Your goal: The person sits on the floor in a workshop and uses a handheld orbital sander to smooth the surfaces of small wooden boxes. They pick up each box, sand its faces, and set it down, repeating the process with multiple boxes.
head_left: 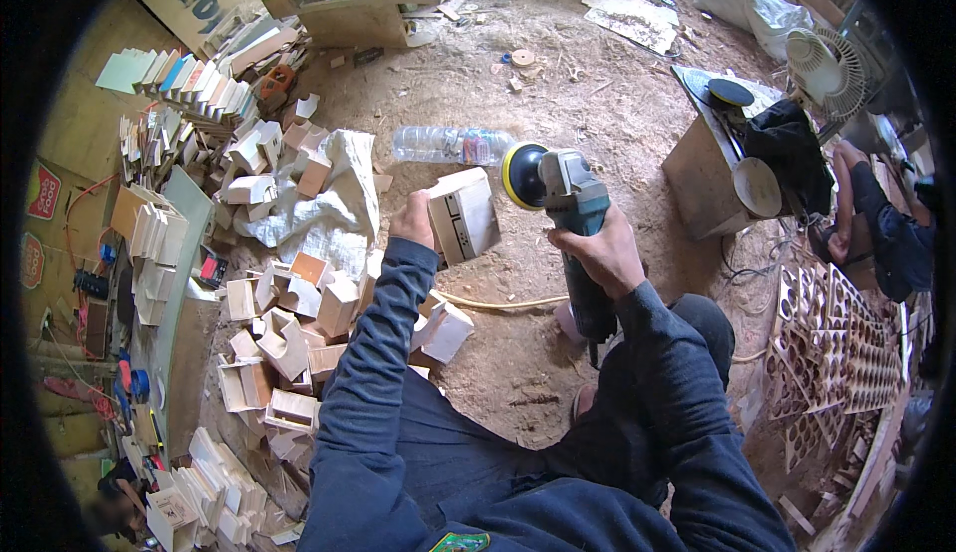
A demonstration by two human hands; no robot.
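Note:
My left hand is closed on the left side of a small wooden box, which is held up in front of me and tilted. Dark slots and marks run along the box's front edge. My right hand grips an angle grinder with a teal and black body. Its round sanding pad, black with a yellow rim, faces the box and stands a little to the right of it, apart from it. Behind them a clear plastic bottle lies on the dusty floor.
Many small wooden boxes are heaped at my left, beside a white sack. A low wooden stand and a fan are at the right. Perforated wooden panels lie near another person. A yellow hose crosses the floor.

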